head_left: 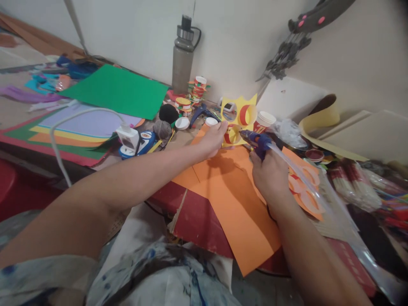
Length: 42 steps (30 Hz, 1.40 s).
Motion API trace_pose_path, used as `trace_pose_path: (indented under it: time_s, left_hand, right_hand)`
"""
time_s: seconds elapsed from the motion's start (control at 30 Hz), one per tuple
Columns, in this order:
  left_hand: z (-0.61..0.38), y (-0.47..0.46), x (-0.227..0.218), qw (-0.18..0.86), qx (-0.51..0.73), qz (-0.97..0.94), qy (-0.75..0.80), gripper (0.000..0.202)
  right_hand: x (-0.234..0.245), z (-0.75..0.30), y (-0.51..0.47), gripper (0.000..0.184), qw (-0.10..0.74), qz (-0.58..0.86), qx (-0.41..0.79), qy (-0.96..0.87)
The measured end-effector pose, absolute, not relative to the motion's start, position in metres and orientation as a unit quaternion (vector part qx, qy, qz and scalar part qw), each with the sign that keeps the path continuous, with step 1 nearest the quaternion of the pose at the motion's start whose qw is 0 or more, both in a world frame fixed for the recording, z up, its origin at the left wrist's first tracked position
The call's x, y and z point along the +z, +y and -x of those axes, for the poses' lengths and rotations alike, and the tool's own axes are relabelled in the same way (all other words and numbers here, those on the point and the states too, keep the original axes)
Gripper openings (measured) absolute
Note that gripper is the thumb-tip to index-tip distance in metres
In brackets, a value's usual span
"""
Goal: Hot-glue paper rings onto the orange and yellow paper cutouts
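Observation:
My left hand (213, 140) is closed on the edge of a yellow paper cutout (230, 102), which has a round hole and red-and-yellow paper rings (245, 114) on it. In my right hand (269, 170) is a blue hot glue gun (259, 139), fingers wrapped round its handle. Its nozzle points left at the lower ring, very close to it; whether they touch I cannot tell. A long clear glue stick (298, 173) trails from the gun's back. Orange paper sheets (237, 204) lie under both hands.
A grey bottle (182, 63) stands against the wall. To the left are a green sheet (117, 91), stacked coloured papers and a white plug (128, 138) on a blue extension block (145, 142). Orange cutouts (307, 191) and bagged sticks (353, 185) lie at right.

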State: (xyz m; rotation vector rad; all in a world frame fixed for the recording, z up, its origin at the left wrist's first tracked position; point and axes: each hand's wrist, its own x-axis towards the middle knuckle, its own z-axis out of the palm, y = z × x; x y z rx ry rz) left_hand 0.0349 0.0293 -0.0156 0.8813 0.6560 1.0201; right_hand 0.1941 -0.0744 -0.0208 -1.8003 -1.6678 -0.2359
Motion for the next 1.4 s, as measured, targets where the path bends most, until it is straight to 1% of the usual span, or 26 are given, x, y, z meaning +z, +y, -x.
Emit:
trace_pose_path:
  time_s: [0.1, 0.3, 0.43, 0.57, 0.67, 0.93, 1.17, 1.4]
  left_hand:
    - [-0.036, 0.027, -0.018, 0.722, 0.474, -0.409, 0.295, 0.031]
    - [-0.035, 0.023, -0.012, 0.702, 0.507, -0.41, 0.285, 0.031]
    - [-0.035, 0.021, -0.008, 0.701, 0.519, -0.398, 0.284, 0.033]
    - [-0.036, 0.019, -0.007, 0.727, 0.499, -0.388, 0.268, 0.037]
    - [-0.036, 0.018, -0.008, 0.748, 0.469, -0.38, 0.275, 0.041]
    - [-0.038, 0.013, -0.01, 0.781, 0.436, -0.354, 0.272, 0.039]
    - [-0.04, 0.024, -0.018, 0.801, 0.434, -0.336, 0.238, 0.041]
    - [-0.038, 0.034, -0.019, 0.791, 0.452, -0.34, 0.236, 0.04]
  right_hand:
    - [-0.022, -0.194, -0.075, 0.05, 0.321, 0.686, -0.104, -0.644]
    - [-0.018, -0.193, -0.079, 0.045, 0.301, 0.684, -0.099, -0.658]
    - [-0.018, -0.192, -0.079, 0.049, 0.292, 0.712, -0.082, -0.633]
    - [-0.016, -0.189, -0.079, 0.051, 0.293, 0.721, -0.079, -0.623]
    - [-0.016, -0.186, -0.08, 0.051, 0.314, 0.718, -0.091, -0.615]
    - [-0.014, -0.19, -0.078, 0.045, 0.339, 0.707, -0.081, -0.615]
    - [-0.011, -0.19, -0.08, 0.047, 0.371, 0.703, -0.021, -0.606]
    - [-0.005, -0.19, -0.079, 0.046, 0.352, 0.719, 0.065, -0.596]
